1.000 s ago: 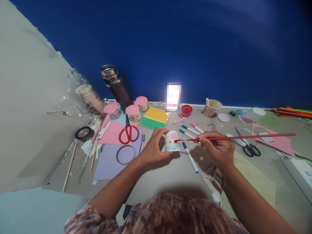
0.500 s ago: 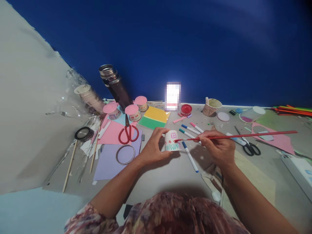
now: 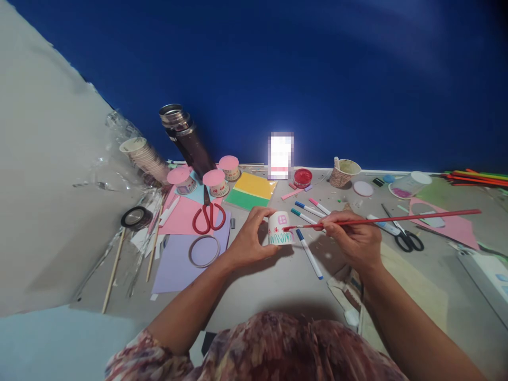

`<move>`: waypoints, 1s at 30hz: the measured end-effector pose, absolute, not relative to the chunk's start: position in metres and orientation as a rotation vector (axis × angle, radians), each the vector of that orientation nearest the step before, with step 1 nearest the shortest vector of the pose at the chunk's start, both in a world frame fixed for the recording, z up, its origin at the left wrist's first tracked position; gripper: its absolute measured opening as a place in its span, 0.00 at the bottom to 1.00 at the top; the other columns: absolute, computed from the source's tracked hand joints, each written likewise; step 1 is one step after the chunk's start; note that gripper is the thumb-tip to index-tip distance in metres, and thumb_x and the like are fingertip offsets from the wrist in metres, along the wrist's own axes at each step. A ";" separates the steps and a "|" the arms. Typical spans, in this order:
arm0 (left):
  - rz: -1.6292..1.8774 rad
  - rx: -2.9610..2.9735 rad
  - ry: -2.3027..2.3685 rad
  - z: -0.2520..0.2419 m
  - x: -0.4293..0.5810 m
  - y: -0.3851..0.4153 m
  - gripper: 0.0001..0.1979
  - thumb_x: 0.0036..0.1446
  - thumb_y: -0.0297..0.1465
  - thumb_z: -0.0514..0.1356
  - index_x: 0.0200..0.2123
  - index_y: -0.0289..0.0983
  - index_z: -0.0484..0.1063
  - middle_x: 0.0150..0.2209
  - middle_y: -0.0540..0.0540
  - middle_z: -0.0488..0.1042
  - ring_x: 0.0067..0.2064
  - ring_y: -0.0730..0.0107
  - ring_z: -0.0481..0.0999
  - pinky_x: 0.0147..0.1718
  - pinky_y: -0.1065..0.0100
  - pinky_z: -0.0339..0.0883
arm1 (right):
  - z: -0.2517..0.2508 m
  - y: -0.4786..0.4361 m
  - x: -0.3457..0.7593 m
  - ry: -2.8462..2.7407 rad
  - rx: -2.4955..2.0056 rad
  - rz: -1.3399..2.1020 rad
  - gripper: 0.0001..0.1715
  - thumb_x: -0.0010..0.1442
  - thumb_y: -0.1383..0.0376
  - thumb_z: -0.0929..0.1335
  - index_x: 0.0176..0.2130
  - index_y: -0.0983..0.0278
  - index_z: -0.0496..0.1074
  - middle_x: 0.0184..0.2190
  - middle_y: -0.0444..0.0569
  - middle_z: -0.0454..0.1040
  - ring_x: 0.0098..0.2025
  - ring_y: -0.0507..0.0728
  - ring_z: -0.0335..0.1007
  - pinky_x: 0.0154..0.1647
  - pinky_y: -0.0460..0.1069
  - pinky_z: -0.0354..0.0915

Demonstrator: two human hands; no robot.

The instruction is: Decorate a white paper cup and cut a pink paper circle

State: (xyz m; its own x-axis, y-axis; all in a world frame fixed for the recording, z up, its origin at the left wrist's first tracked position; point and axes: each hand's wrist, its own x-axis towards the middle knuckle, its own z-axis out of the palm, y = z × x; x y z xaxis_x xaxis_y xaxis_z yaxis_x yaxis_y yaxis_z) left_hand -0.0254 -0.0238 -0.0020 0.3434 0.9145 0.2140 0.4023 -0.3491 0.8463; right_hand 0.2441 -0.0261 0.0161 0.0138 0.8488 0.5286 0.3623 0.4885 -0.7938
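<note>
A small white paper cup stands upside down on the table, with a pink window and green zigzag grass drawn on it. My left hand grips it from the left side, fingers curled round its wall. My right hand pinches a long red paintbrush, and the brush tip touches the cup's right side near red marks. A blue marker lies just below the brush.
Several markers lie behind the cup, with a red paint pot and a paper cup of water. Left are red scissors, coloured paper, pink-topped cups, a flask. Black scissors lie right.
The brush tip has shifted very slightly on the cup's side. Both hands stay where they were.
</note>
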 end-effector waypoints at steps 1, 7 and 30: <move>0.932 1.902 1.147 -0.002 -0.025 -0.024 0.37 0.50 0.29 0.71 0.62 0.44 0.66 0.60 0.41 0.70 0.63 0.50 0.72 0.61 0.50 0.71 | 0.017 -0.026 0.245 -1.554 -1.072 0.518 0.10 0.66 0.59 0.75 0.32 0.59 0.82 0.27 0.47 0.84 0.28 0.58 0.81 0.30 0.51 0.74; 0.943 1.862 1.120 -0.003 -0.025 -0.024 0.37 0.50 0.26 0.69 0.64 0.44 0.65 0.63 0.42 0.69 0.65 0.52 0.71 0.62 0.51 0.71 | 0.019 -0.024 0.250 -1.449 -1.080 0.506 0.12 0.66 0.57 0.76 0.32 0.60 0.82 0.26 0.46 0.83 0.26 0.56 0.79 0.28 0.49 0.73; 0.911 1.795 1.102 -0.002 -0.025 -0.024 0.38 0.49 0.27 0.70 0.63 0.44 0.66 0.64 0.42 0.69 0.66 0.52 0.72 0.64 0.52 0.71 | 0.016 -0.025 0.251 -1.471 -1.026 0.550 0.07 0.65 0.63 0.76 0.33 0.59 0.82 0.27 0.45 0.83 0.28 0.54 0.79 0.30 0.47 0.72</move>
